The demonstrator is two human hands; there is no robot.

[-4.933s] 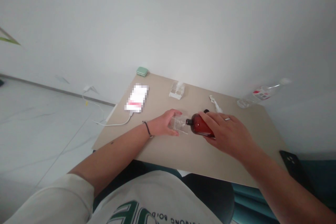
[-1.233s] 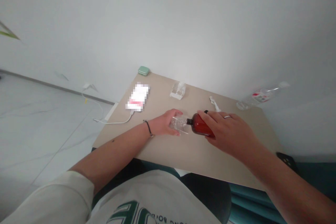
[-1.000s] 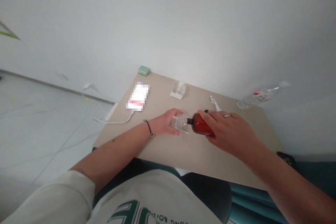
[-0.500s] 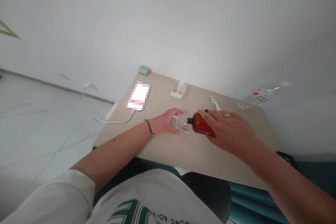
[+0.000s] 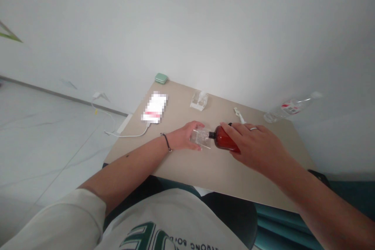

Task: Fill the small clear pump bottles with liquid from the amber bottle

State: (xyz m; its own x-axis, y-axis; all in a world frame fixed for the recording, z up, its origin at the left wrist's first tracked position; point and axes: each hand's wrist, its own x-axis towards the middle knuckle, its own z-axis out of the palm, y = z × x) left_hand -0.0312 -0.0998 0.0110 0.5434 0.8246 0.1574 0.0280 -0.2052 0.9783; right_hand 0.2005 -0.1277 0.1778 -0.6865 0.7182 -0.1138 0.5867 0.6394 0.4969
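Note:
My left hand (image 5: 189,136) is wrapped round a clear cup (image 5: 202,137), which leans with its mouth to the right. In my right hand (image 5: 252,140) lies a dark red-brown bottle (image 5: 224,138), tipped on its side with its black neck pointing left. That neck reaches the cup's mouth; I cannot tell whether the two touch or whether liquid is running. Beyond the cup, a second clear vessel (image 5: 199,100) stands near the table's far edge. A small white object (image 5: 240,116) lies just behind my right hand, partly hidden by it.
The beige table (image 5: 175,164) meets the wall at the back. A phone (image 5: 155,107) with a white cable (image 5: 131,136) lies at the left, a green case (image 5: 161,78) in the far left corner. A clear plastic bottle (image 5: 290,107) with a red-and-white label stands at the right.

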